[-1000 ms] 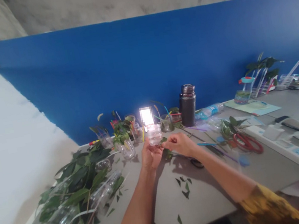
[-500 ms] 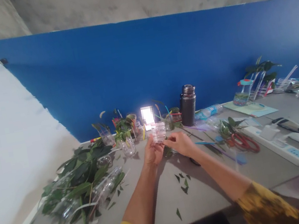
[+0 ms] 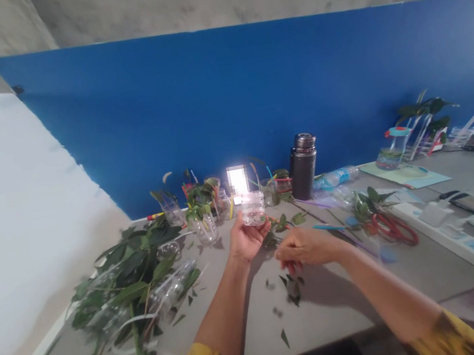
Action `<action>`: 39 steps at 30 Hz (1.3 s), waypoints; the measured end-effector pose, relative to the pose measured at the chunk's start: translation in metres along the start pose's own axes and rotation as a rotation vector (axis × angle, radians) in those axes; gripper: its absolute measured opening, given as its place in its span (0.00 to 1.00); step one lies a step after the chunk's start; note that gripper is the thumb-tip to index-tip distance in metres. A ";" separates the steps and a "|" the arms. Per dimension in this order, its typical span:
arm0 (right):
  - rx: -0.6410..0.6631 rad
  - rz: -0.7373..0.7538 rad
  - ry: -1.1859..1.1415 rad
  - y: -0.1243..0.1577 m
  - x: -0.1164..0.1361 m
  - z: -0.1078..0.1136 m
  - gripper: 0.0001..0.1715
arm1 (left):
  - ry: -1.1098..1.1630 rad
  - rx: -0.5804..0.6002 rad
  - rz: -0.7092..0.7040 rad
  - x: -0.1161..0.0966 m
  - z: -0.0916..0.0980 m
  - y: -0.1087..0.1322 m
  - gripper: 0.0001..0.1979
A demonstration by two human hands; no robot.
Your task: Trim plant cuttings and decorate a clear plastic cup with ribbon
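Above the grey tabletop, at mid-frame, the left hand cradles a cut clear plastic bottle in curled fingers. The right hand bends its fingers over leaf scraps, holding something or not, unclear. A blue panel rises behind.

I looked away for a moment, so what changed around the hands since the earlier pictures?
The right hand has drawn back from the clear plastic bottle section, moving down and rightward over the leaf scraps. The left hand still holds that section up. The red-handled scissors and dark thermos stayed put.
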State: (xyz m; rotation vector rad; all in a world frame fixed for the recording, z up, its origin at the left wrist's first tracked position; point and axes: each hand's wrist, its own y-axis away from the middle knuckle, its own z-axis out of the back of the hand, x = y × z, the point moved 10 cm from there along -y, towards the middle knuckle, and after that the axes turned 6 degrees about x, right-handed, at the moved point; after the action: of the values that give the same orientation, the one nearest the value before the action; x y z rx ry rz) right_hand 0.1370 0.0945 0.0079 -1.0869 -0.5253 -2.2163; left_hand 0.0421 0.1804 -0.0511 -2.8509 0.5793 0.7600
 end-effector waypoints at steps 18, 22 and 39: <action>-0.636 0.156 -0.278 -0.007 0.004 0.069 0.13 | -0.079 0.080 -0.006 -0.001 -0.009 0.002 0.15; -0.021 0.196 -0.389 0.000 0.027 0.006 0.16 | -0.062 0.037 -0.016 -0.003 0.002 -0.001 0.13; -0.856 0.087 -0.039 0.050 -0.017 0.126 0.22 | -0.219 0.029 -0.108 -0.017 0.000 -0.005 0.14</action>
State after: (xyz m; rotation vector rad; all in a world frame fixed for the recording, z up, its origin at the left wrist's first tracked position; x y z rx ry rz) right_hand 0.2496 0.1369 0.0715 -1.5130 0.5160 -2.3775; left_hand 0.0307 0.1908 -0.0429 -2.6983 0.3993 1.0170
